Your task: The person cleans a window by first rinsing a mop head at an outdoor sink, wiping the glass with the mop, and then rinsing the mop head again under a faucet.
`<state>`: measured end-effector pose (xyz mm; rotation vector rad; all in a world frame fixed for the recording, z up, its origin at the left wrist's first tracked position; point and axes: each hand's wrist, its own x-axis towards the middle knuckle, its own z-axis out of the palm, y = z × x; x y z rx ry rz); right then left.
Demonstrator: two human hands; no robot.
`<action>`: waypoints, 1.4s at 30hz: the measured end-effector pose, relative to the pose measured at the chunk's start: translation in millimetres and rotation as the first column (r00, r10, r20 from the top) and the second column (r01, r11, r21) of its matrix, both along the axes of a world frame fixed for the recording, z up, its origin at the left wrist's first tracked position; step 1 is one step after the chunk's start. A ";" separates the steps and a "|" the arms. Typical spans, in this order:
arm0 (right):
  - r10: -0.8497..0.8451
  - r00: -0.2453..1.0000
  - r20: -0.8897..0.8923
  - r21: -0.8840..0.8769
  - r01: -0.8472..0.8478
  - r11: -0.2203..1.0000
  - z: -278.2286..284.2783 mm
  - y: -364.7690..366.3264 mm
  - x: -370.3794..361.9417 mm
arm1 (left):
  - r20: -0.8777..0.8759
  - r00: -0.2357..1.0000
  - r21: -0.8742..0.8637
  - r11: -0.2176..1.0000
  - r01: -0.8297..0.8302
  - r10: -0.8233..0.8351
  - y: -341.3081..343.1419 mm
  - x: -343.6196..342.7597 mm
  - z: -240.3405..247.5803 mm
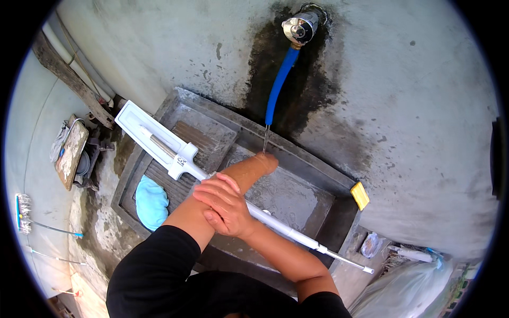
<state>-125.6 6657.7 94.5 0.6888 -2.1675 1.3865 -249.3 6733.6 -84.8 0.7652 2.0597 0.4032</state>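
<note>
My left arm reaches over a grey concrete sink [297,185]. Water from a blue hose [280,85] runs onto my left hand [269,162], whose fingers are turned down and hidden. My right hand [225,205] wraps around my wet left forearm, fingers on top of it. Beneath my arms, a white mop-like tool [154,140] with a rectangular head and long pole lies diagonally across the sink. A light-blue cloth [151,202] rests on the ribbed washboard part at the left.
A chrome tap [300,28] on the stained wall feeds the hose. On the sink's right corner sits a yellow sponge-like block [360,195]. Plastic sheeting [408,291] lies lower right. At the left are a wooden board [72,153] and a mop [24,213].
</note>
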 end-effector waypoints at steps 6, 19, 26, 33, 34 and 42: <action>-0.322 0.944 0.072 0.202 0.302 0.932 -71.6 48.5 -29.9 | 0.465 0.843 0.101 0.930 -0.353 0.269 -16.5 -8.4 -4.6; 0.136 0.529 0.838 -0.521 0.849 -0.095 -132.6 113.6 -56.8 | 0.929 -0.329 -0.363 0.252 -0.897 0.169 -59.1 1.0 14.7; 0.344 0.560 0.754 -0.539 0.826 -0.164 -196.6 111.4 -65.7 | 0.937 -0.343 -0.350 0.210 -0.913 0.073 -66.6 6.4 43.5; 0.471 0.455 0.756 -0.477 0.875 -0.078 -172.3 96.2 -97.3 | 0.711 0.677 0.677 0.448 -0.584 -0.192 -83.3 116.0 183.9; 0.474 0.452 0.755 -0.477 0.875 -0.074 -166.8 96.4 -102.0 | 0.186 0.958 0.945 0.306 -0.114 -0.217 -87.6 124.5 198.9; 0.517 0.466 0.718 -0.585 0.807 0.086 -139.3 92.4 -110.9 | -0.563 0.814 0.786 0.212 0.581 -0.145 -80.8 107.1 170.4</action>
